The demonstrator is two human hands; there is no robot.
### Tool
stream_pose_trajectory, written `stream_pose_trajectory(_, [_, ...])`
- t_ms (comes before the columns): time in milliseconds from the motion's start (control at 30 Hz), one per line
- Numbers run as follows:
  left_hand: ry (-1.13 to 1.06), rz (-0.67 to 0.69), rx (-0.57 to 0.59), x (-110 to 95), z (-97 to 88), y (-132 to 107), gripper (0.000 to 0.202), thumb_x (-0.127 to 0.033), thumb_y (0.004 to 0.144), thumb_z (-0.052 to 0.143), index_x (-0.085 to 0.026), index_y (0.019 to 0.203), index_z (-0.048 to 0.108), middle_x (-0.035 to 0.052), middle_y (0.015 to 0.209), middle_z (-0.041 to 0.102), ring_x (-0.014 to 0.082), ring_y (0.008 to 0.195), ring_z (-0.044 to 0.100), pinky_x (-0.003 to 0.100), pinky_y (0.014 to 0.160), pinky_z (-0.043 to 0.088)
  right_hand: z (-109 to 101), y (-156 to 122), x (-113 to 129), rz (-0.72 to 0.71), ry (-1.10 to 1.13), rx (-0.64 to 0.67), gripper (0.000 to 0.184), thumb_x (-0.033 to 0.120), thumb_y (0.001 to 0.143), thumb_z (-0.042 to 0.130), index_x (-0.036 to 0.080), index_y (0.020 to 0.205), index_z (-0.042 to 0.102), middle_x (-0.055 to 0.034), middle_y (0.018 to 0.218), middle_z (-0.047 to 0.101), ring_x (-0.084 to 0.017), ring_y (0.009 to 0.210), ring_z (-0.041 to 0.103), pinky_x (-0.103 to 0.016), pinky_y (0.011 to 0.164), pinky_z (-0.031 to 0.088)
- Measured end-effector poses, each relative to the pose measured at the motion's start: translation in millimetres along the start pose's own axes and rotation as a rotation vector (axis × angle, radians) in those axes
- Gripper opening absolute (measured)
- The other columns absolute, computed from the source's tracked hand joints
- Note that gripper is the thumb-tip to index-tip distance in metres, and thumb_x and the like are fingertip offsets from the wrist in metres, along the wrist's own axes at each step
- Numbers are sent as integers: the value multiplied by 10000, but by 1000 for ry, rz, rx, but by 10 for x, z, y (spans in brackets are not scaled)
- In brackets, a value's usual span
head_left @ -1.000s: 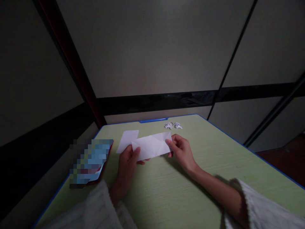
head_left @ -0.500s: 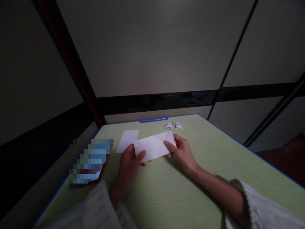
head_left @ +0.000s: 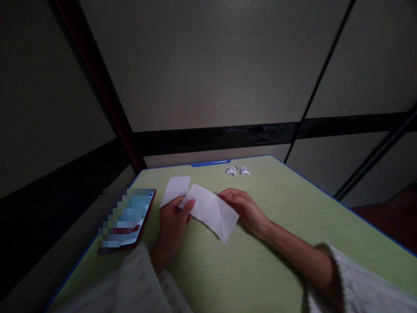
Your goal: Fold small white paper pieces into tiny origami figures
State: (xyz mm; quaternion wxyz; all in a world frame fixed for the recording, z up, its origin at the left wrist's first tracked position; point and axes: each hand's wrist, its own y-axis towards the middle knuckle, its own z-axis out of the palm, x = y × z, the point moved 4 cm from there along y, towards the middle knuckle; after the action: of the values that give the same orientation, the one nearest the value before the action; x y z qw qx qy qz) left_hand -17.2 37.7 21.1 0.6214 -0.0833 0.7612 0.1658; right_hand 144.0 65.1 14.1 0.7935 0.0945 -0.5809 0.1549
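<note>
A creased strip of white paper (head_left: 210,211) is tilted above the table, its right end hanging lower than its left. My left hand (head_left: 174,221) is closed on the left end, with the thumb on the front. Beside the upper right edge is my right hand (head_left: 243,206), its fingers stretched loosely behind the strip and apart from a grip. The strip hides part of those fingertips, so I cannot tell whether they touch it. Fold lines cross the paper near its middle and right.
On the pale green table (head_left: 276,269) lies another white paper piece (head_left: 176,187), behind my left hand. A phone or tablet (head_left: 133,221), partly blurred out, rests at the left. Two small folded paper figures (head_left: 231,171) sit near the far edge, before a wardrobe-like panel (head_left: 208,65).
The strip has swung from rising rightward to sloping down rightward. My right hand has let go of its right end and slipped behind it. My left hand keeps its hold.
</note>
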Motion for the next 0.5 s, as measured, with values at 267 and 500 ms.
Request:
stream_pose_trajectory(267, [-109, -22, 276, 20, 166, -90, 159, -258, 546, 623, -142, 642, 574, -88, 375, 412, 46, 323, 340, 159, 322, 232, 102, -61, -53, 115, -151, 89, 225, 293, 528, 645, 101, 625, 579, -11, 555, 590, -80, 434, 492, -194, 422, 333])
stream_pose_trajectory(500, [-366, 30, 363, -52, 176, -116, 227, -323, 709, 451, -127, 627, 532, -19, 517, 482, 67, 425, 409, 164, 352, 280, 42, -59, -64, 52, -87, -71, 238, 315, 546, 634, 82, 592, 616, -35, 522, 607, -97, 421, 510, -203, 409, 342])
